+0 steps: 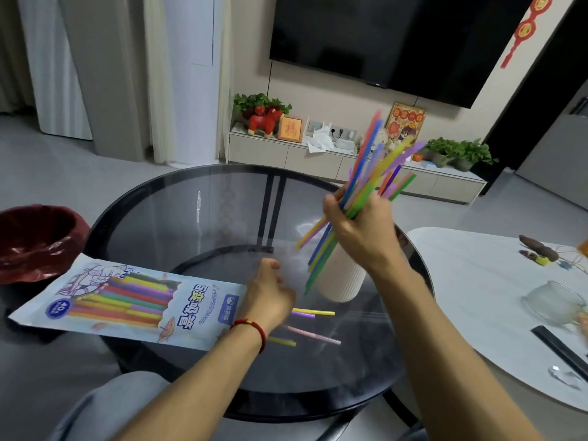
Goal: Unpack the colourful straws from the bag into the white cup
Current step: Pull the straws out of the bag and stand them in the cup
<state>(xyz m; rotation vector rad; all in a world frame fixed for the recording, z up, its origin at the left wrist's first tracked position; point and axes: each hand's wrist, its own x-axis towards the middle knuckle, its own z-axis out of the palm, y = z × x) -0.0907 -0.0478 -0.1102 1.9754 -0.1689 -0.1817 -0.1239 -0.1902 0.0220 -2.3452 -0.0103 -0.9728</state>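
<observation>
My right hand (359,224) grips a bundle of colourful straws (374,163), fanned out and tilted, above the white ribbed cup (342,278). Their lower ends hang beside and in front of the cup's left side. The cup stands on the round glass table (191,218). My left hand (270,294) rests on the table at the open end of the straw bag (127,300), fingers curled; what it holds is hidden. The bag lies flat to the left. Several loose straws (313,313) lie on the glass beside my left wrist.
A bin with a red liner (35,240) stands left of the table. To the right is a white table (477,281) with a glass cup (555,302) and black chopsticks (560,348). A TV cabinet (318,157) runs along the far wall.
</observation>
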